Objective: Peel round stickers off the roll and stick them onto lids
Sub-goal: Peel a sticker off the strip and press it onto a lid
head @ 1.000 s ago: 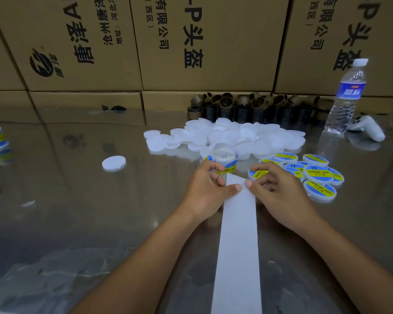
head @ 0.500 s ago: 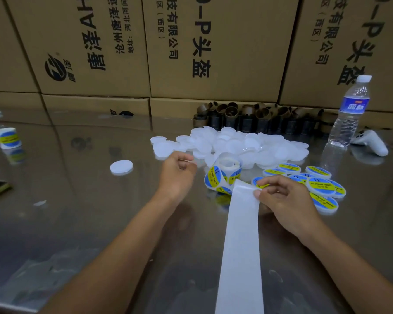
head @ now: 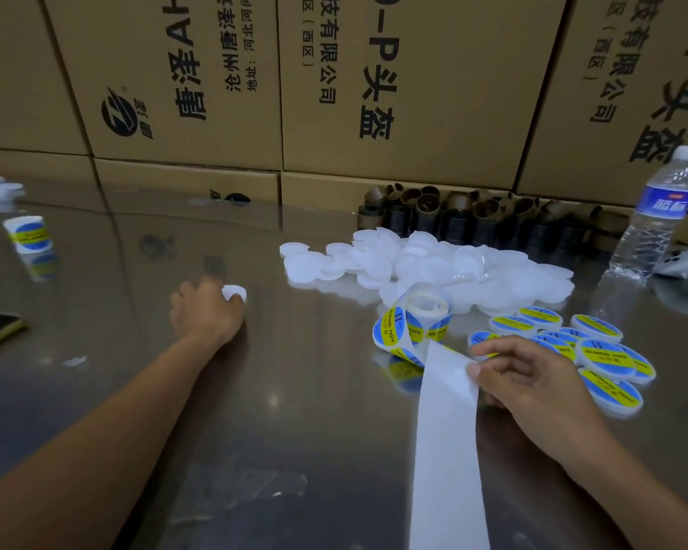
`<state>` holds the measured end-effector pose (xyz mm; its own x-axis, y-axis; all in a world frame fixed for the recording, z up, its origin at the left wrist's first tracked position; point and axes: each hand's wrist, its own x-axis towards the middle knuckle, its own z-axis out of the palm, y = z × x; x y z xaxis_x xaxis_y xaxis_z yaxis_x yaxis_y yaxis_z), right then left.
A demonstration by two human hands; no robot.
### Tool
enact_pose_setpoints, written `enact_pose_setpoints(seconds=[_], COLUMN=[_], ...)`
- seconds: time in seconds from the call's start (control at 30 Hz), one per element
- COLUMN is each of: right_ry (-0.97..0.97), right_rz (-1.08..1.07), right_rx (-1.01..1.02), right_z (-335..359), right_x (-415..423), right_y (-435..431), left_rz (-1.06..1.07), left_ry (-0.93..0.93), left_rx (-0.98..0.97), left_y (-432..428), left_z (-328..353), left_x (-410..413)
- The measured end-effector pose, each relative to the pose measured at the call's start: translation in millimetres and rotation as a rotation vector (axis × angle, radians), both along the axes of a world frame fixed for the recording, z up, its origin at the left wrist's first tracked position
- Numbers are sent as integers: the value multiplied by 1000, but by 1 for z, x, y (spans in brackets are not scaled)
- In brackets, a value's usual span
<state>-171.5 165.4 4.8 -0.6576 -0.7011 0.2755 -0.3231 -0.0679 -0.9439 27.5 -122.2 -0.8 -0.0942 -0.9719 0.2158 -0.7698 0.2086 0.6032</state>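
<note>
Lid pickup is in hand: left hand [head: 205, 311], centre-left, curls round a lone lid [head: 235, 292]; right hand [head: 533, 383] pinches backing strip [head: 449, 430] beside sticker roll [head: 414, 323], lower right. Next, likely carry lid to roll.

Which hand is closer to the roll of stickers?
Right. The right hand pinches the backing strip right beside the sticker roll; the left hand is far to its left, gripping a lone white lid.

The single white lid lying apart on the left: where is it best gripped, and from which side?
Pinch the lone white lid by its rim, coming from above on its left, where the left hand curls over it. It lies flat, so only the thin edge offers hold.
</note>
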Motion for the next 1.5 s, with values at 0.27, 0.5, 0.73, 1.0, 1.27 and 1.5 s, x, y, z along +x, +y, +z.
enact_pose_setpoints(seconds=[0.27, 0.5, 0.73, 1.0, 1.27, 1.5], right_ry=[2, 17, 4, 376, 521, 507], right_rz=[-4, -10, -18, -26, -265, -184], right_rx=[13, 37, 42, 189, 317, 396], right_z=[3, 3, 3, 0, 1, 5], right_x=[2, 1, 0, 7, 16, 19], right_y=[-2, -1, 2, 6, 0, 0], left_rz=[17, -296, -707, -922, -855, -901], left_ry=[-111, 525, 1127, 1259, 1178, 1252], left_rx=[7, 111, 574, 797, 748, 750], left_y=[-8, 11, 68, 137, 141, 144], left_z=[-2, 8, 42, 46, 31, 33], left_x=[-10, -13, -32, -73, -80, -81])
